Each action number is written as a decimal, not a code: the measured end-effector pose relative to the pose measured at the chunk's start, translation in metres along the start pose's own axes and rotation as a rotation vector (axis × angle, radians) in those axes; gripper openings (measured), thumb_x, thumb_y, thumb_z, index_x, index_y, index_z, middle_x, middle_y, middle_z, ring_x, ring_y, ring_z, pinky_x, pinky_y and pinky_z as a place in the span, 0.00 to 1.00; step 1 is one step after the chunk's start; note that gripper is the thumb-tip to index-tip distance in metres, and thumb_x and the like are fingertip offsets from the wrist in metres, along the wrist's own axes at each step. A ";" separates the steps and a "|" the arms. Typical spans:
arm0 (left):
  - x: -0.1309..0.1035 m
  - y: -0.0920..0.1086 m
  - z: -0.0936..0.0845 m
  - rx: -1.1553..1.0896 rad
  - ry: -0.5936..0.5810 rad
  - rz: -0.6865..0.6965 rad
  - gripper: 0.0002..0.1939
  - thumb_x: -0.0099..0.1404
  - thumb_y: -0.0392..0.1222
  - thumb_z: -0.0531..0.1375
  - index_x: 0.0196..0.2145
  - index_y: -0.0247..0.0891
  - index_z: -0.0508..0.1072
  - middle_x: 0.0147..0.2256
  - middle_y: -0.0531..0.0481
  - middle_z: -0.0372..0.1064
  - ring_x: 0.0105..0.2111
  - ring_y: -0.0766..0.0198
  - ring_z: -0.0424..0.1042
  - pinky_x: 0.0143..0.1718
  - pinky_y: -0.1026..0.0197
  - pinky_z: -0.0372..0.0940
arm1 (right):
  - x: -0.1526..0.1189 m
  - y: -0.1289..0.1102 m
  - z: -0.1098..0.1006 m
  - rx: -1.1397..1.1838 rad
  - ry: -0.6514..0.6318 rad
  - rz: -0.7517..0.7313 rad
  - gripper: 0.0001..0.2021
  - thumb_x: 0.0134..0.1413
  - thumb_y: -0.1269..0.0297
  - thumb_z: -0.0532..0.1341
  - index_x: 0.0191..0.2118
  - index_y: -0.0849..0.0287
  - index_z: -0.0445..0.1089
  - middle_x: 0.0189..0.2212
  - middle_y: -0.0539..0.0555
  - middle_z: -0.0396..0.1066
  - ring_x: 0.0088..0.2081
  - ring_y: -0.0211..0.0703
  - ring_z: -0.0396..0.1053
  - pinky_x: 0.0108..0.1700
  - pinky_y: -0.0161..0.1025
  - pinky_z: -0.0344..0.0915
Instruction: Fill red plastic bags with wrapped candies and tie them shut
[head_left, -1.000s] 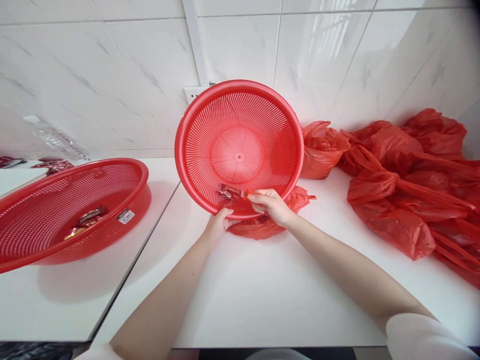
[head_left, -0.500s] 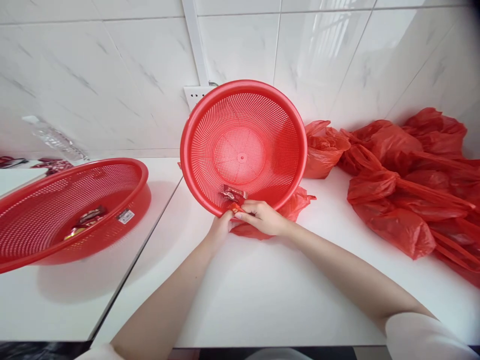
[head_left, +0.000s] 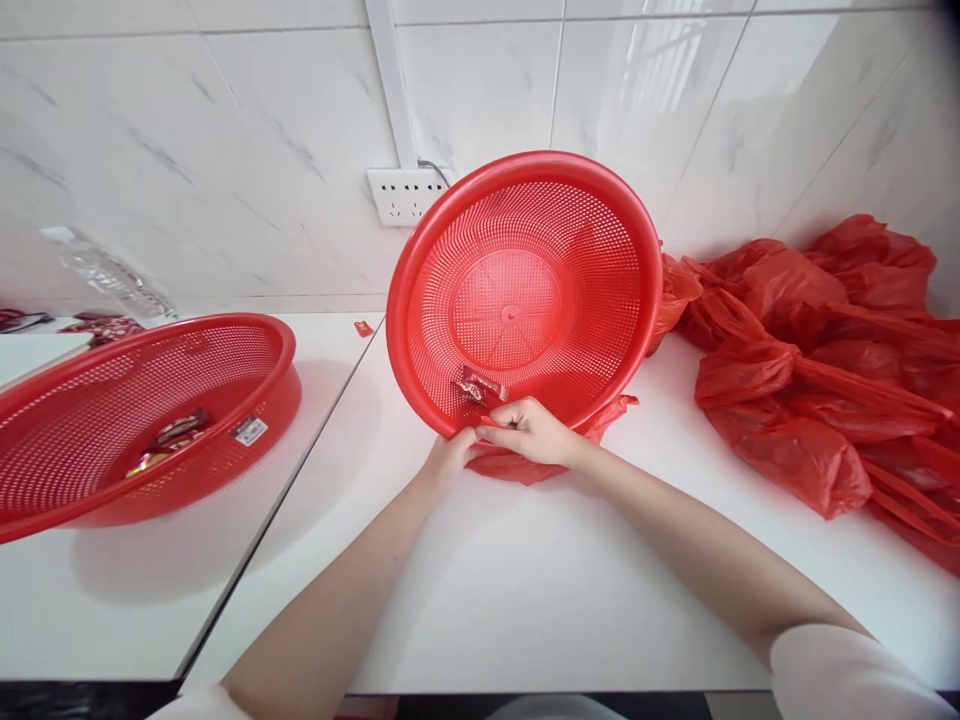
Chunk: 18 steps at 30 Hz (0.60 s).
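Observation:
A red mesh plastic basket (head_left: pixel 645 290) is tilted towards me, its open side facing me. Small dark-red wrapped packets (head_left: pixel 480 386) lie inside, low against its near wall. My left hand (head_left: pixel 448 455) and my right hand (head_left: pixel 534 432) meet at the lower rim, both closed. Thin red plastic, apparently the edge of a red plastic bag (head_left: pixel 517 468), is pinched between their fingers. That bag lies crumpled under the basket's rim on the table. Whether the fingers grip the rim too, I cannot tell.
On the left stands another red mesh basket (head_left: pixel 289 365) with a few wrapped packets (head_left: pixel 176 435) inside. Several filled red bags (head_left: pixel 787 400) are piled on the right. A clear bottle (head_left: pixel 112 272) and a socket panel (head_left: pixel 401 205) are by the wall. A small red wrapper (head_left: pixel 363 328) lies behind.
The basket has shifted right and tilted sideways, uncovering the socket panel and the small red wrapper. My hands stay together at the rim, with the right fingers curled more.

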<state>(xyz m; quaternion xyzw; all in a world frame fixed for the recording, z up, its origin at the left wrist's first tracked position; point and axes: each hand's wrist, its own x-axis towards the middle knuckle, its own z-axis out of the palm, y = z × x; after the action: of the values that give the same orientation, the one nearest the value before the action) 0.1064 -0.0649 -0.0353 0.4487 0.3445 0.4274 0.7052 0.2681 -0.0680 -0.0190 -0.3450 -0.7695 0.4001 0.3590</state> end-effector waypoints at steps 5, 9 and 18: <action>0.000 0.000 0.001 -0.056 0.030 -0.017 0.16 0.52 0.34 0.60 0.41 0.35 0.75 0.41 0.45 0.75 0.47 0.49 0.72 0.45 0.51 0.70 | 0.000 0.003 0.000 0.092 -0.004 0.064 0.24 0.59 0.54 0.56 0.19 0.58 0.45 0.18 0.44 0.42 0.21 0.30 0.42 0.23 0.33 0.43; 0.000 0.002 0.003 -0.059 0.008 -0.035 0.16 0.53 0.35 0.60 0.41 0.35 0.74 0.41 0.45 0.75 0.46 0.49 0.73 0.44 0.52 0.69 | -0.001 0.004 -0.003 0.037 -0.012 0.068 0.24 0.59 0.53 0.55 0.19 0.58 0.45 0.18 0.44 0.41 0.21 0.30 0.42 0.23 0.34 0.43; -0.001 0.001 0.004 -0.013 0.014 -0.014 0.12 0.54 0.35 0.58 0.38 0.32 0.73 0.35 0.45 0.75 0.43 0.51 0.73 0.42 0.53 0.69 | -0.003 -0.002 -0.014 -0.275 -0.139 0.026 0.26 0.62 0.48 0.51 0.18 0.60 0.51 0.17 0.44 0.47 0.21 0.30 0.46 0.25 0.32 0.46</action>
<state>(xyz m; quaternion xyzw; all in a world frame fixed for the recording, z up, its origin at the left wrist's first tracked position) 0.1089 -0.0667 -0.0330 0.4386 0.3498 0.4279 0.7086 0.2803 -0.0657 -0.0125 -0.3723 -0.8354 0.3188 0.2488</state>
